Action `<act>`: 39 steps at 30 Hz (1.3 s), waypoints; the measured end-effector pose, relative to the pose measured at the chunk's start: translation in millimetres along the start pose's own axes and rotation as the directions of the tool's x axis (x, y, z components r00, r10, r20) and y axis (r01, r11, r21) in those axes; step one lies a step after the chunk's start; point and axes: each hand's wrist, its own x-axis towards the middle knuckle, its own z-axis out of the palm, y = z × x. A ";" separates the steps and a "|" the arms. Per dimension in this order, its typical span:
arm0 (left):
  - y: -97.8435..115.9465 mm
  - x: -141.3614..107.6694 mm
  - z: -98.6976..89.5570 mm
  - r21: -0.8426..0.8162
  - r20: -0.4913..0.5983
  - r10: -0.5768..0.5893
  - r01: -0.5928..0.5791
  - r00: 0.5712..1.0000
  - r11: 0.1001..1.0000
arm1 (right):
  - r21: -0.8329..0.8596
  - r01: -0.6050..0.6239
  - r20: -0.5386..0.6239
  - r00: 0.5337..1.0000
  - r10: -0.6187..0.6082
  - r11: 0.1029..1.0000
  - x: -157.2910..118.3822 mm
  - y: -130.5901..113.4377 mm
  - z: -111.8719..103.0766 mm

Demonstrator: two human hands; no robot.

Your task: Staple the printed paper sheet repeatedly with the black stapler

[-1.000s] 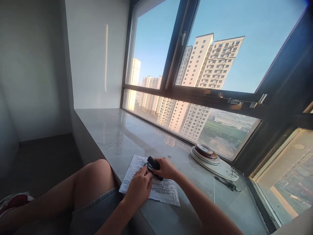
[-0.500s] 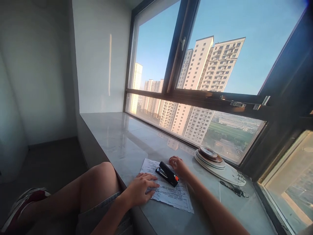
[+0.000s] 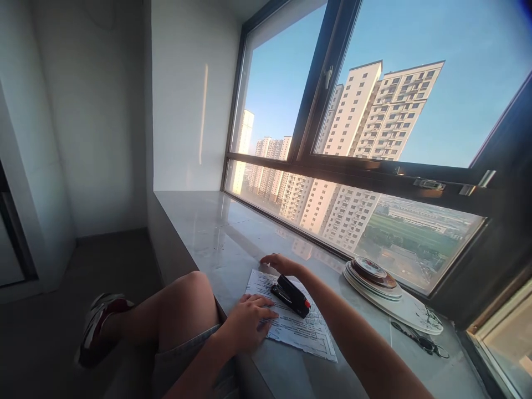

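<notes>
My left hand (image 3: 249,323) lies with its fingers spread over the left edge of a printed sheet of paper (image 3: 307,335). A black stapler (image 3: 291,297) with a red part at its rear end rests on the sheet, just right of my left fingertips. Beyond the sheet's far edge is my right hand (image 3: 282,264), palm down. Its fingers reach left over the sill, slightly bent, and I see nothing in them. Whether they touch the paper's edge is unclear.
The grey sill (image 3: 199,221) runs along a large window. To the right stands a stack of plates (image 3: 376,280), with scissors (image 3: 419,339) lying in front of it. My bent knee (image 3: 193,293) is against the sill's near edge.
My right hand has moved left from beside the stapler to past the sheet's far edge, and its fingers have stretched out. The left hand stays on the paper. The view has shifted left.
</notes>
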 end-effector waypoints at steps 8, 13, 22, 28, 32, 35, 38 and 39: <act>-10.2 -10.3 -14.1 0.023 -0.044 -0.061 0.062 0.997 0.998 | 0.116 0.084 -0.123 0.990 -0.070 0.990 14.6 -15.0 4.5; -18.8 -20.3 -22.1 0.048 -0.102 -0.088 0.093 0.991 0.995 | 0.249 0.027 -0.519 0.848 0.110 0.968 -27.5 -33.8 2.1; -20.6 -10.3 -31.4 0.094 0.016 -0.061 0.060 0.998 0.994 | 0.114 -0.173 -0.400 0.894 0.204 0.978 -90.4 -75.3 43.8; -11.9 -0.1 -27.3 0.061 0.124 0.003 -0.010 0.992 0.998 | 0.264 -0.170 -0.490 0.824 0.284 0.949 -123.7 -72.3 48.3; -16.3 14.1 -39.4 0.008 0.261 0.070 -0.075 0.963 0.997 | 0.315 -0.155 -0.539 0.783 0.311 0.936 -134.7 -79.9 52.8; -26.6 28.2 -46.8 0.001 0.314 0.068 -0.072 0.947 0.997 | 0.303 -0.170 -0.605 0.726 0.326 0.938 -129.9 -91.6 51.2; -37.1 34.6 -43.5 -0.019 0.349 0.100 -0.099 0.932 0.995 | 0.336 -0.199 -0.694 0.609 0.385 0.921 -121.0 -103.8 50.9; -40.1 34.5 -40.3 -0.027 0.339 0.120 -0.118 0.933 0.993 | 0.350 -0.191 -0.706 0.589 0.392 0.917 -118.8 -107.1 51.9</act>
